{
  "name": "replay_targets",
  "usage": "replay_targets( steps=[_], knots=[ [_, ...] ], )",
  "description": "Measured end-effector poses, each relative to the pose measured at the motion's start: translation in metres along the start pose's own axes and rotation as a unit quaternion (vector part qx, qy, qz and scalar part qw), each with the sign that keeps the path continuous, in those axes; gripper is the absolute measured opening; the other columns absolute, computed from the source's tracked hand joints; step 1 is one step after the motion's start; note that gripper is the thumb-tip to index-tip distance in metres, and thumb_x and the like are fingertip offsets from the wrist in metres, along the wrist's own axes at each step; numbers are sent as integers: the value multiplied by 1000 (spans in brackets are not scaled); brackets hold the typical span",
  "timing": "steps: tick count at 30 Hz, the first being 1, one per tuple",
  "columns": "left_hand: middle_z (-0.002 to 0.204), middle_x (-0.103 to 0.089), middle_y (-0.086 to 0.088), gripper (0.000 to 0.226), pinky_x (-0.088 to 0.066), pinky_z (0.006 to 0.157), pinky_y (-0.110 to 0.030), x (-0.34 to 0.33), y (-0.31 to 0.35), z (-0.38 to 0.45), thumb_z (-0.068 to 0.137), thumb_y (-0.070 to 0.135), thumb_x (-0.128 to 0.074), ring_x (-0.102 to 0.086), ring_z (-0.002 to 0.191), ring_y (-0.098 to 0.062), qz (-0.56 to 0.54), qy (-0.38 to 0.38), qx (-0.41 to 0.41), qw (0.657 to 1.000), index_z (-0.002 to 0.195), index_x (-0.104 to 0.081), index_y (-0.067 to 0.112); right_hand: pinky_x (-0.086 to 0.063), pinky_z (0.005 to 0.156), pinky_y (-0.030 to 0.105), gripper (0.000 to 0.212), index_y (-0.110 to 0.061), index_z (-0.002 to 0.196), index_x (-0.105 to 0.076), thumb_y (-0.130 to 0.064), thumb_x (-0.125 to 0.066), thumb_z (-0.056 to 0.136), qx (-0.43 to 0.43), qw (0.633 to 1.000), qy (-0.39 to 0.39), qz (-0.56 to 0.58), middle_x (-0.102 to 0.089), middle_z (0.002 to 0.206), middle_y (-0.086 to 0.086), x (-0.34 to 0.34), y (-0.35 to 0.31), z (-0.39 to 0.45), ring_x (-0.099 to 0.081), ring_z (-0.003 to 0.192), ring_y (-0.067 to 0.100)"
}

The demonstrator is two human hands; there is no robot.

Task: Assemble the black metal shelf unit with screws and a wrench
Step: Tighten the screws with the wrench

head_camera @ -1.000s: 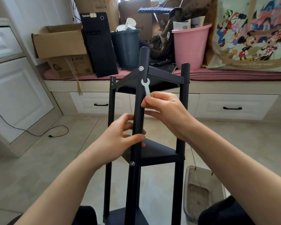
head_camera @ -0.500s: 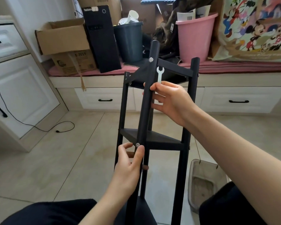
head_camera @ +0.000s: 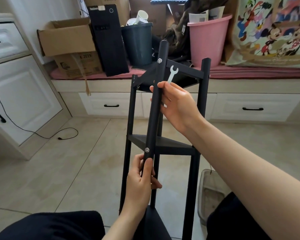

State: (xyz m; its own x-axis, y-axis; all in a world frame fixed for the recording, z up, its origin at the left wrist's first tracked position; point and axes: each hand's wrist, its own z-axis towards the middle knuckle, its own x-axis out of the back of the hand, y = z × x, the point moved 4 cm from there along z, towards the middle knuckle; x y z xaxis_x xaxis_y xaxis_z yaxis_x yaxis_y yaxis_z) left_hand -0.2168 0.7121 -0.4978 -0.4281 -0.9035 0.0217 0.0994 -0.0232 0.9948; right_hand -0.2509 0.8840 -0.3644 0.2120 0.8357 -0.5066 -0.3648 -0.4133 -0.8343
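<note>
There is one view only, from a wide-angle camera worn on the person's head. It looks forward and down from close above the lap, so both forearms reach into it from the bottom edge. The black shelf unit (head_camera: 163, 146) stands near, about mid-frame, and fills most of the height. Beyond it the view faces a low window bench (head_camera: 249, 73) well back. Straight lines bow towards the edges.
</note>
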Motion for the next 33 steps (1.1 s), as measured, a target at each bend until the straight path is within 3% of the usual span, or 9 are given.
replay_targets(
  steps=[3,9,13,16,19,21,23,26,33],
  knots=[
    [63,-55,5,9,-56,49,-36,-2,-8,-7,88,55,-49,-60,48,-22,49,21,-22,998,94,-55,53,-45,107,48,27,-15,88,-73,-16,-49,101,4,1000,-13,-6,-70,103,8,-5,2,0,-61,121,28],
    [56,-50,12,21,-41,43,-26,1,-17,-10,83,67,-49,-44,44,-6,80,82,-56,992,93,-54,50,-54,96,39,24,-13,93,-72,-17,-50,102,-15,993,-25,-111,-71,103,3,-9,-4,0,-65,113,23],
    [59,-54,14,13,-50,46,-46,11,-19,0,90,62,-49,-49,48,-9,109,105,-75,986,100,-56,56,-56,93,37,20,-18,92,-73,-22,-56,99,-40,965,42,-257,-70,114,2,4,2,-14,-66,110,19],
    [61,-55,14,11,-53,48,-45,16,-19,6,96,55,-51,-51,49,-9,143,116,-93,979,101,-55,64,-58,82,29,20,-19,89,-75,-24,-58,97,-52,931,43,-360,-71,96,-1,13,6,-31,-65,92,14],
    [65,-57,19,15,-50,51,-32,17,-23,10,100,47,-53,-56,54,-6,169,118,-99,974,113,-56,54,-54,75,27,21,-18,85,-77,-24,-61,95,-91,895,11,-437,-59,64,-16,20,16,-54,-54,67,5],
    [65,-58,19,24,-43,54,-26,15,-29,10,100,45,-53,-57,59,-3,196,116,-96,969,124,-53,42,-52,72,28,21,-21,84,-77,-27,-61,94,-110,870,-1,-481,-55,55,-19,24,28,-72,-51,60,2],
    [69,-58,20,32,-38,53,-22,11,-33,7,101,44,-52,-57,62,-1,204,107,-91,969,131,-50,36,-51,66,30,21,-24,84,-77,-28,-60,95,-98,856,-3,-507,-58,58,-13,26,37,-90,-51,60,6],
    [74,-59,22,40,-35,52,-14,7,-34,6,99,49,-51,-57,62,1,193,96,-98,972,135,-48,33,-42,56,15,22,-26,82,-76,-26,-58,96,-103,856,11,-507,-58,56,-17,32,50,-115,-50,56,1],
    [99,-71,16,27,-44,56,-12,-2,-33,5,101,52,-47,-63,69,-2,176,101,-107,973,125,-40,43,-43,66,22,27,-20,84,-72,-19,-50,100,-203,847,67,-487,-54,70,-5,47,79,-138,-51,69,12]
  ],
)
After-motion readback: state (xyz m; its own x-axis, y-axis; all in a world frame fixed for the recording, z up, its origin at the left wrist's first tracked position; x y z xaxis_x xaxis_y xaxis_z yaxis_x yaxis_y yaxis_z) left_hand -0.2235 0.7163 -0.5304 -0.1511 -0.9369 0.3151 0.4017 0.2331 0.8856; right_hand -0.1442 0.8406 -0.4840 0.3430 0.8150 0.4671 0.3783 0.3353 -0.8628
